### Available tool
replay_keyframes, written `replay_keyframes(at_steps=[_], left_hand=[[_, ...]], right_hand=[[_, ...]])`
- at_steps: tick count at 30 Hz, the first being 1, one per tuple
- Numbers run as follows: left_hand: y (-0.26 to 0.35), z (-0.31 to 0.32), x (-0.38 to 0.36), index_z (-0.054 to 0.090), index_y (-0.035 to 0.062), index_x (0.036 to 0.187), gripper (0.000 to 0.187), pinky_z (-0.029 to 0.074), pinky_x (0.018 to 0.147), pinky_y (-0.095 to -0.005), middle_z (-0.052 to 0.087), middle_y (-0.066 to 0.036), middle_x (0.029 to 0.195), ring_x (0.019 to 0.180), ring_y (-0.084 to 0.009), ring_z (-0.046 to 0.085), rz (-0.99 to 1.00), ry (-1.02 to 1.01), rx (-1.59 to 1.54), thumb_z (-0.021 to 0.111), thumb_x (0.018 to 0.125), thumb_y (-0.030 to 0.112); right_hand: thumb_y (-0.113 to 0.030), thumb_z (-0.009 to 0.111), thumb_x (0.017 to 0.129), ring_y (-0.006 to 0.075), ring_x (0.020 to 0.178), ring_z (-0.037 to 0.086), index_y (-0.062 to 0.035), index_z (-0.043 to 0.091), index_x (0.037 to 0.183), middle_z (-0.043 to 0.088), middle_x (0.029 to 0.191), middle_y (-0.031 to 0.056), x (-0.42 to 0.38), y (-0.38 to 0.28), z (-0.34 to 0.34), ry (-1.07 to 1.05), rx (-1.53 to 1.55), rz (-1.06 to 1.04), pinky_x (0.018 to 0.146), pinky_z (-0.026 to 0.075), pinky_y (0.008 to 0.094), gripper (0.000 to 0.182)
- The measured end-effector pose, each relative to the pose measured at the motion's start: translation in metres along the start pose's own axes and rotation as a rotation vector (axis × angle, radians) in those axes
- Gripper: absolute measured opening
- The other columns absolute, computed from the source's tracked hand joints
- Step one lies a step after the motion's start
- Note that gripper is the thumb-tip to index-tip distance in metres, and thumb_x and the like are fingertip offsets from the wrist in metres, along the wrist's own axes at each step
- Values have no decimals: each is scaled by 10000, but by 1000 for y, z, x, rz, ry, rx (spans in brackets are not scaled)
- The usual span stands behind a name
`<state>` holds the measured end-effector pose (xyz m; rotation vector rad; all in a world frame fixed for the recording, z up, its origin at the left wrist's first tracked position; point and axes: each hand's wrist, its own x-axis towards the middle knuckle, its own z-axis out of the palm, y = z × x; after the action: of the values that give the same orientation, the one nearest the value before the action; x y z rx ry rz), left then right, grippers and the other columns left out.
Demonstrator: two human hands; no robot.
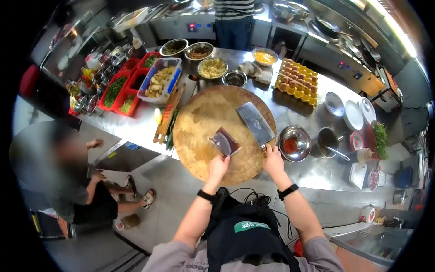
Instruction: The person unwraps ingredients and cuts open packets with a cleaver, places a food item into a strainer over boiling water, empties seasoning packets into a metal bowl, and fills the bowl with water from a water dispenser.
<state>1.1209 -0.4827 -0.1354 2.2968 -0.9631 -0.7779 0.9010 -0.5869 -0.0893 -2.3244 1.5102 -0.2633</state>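
Observation:
A large round wooden chopping board (195, 122) lies before me on the steel table. My left hand (218, 167) is closed on the near corner of a clear packet (225, 141) with dark red-brown contents, over the middle of the board. At the board's right side, my right hand (273, 161) is closed around the handle of a cleaver (255, 121). The broad blade points away and to the left, above the wood and apart from the packet. Most of the handle is hidden by my fingers.
Left of the board are a knife block (168, 115), a tub of cut pieces (159, 81) and red baskets (116, 88). Behind stand several bowls (212, 68). An egg tray (297, 81) and a steel bowl (294, 143) are on the right. A seated person (68, 181) is at left.

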Motion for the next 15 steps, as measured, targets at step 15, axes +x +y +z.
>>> replay_keyframes(at_steps=[15], left_hand=[[-14, -58, 13, 532, 26, 846, 61, 464, 676, -433, 582, -180, 765, 758, -368, 584, 447, 142, -316, 539, 876, 79]], right_hand=[[-122, 631, 736, 416, 798, 619, 7, 544, 978, 621, 802, 239, -46, -1, -56, 51, 524, 81, 703, 484, 438, 287]])
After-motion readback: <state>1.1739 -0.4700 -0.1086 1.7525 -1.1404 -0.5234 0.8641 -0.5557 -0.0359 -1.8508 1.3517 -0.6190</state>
